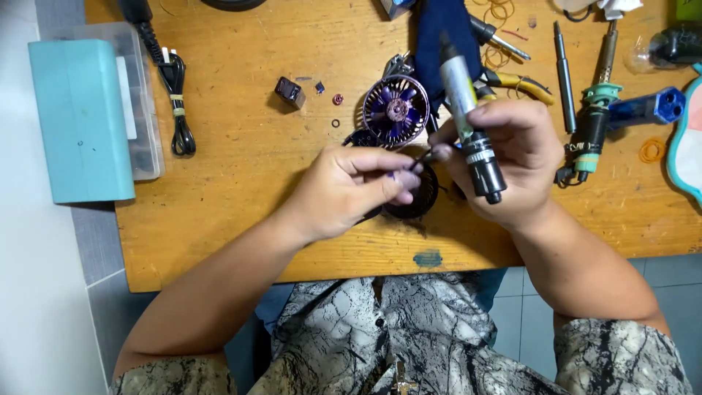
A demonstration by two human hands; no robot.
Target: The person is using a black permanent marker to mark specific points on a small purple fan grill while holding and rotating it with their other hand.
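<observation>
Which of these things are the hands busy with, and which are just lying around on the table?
In use: left hand pinching a small dark part; right hand holding a pen-shaped tool; black round part underneath.

Lying about: purple fan, black cable, teal box, yellow-handled pliers.

We look down on a scuffed wooden table (241, 190) filling the view from nine o'clock to three; a small blue-green stain marks its near edge at six o'clock; grey floor tiles (658, 292) show at four o'clock and at eight; even light falls, shadows soft.
</observation>
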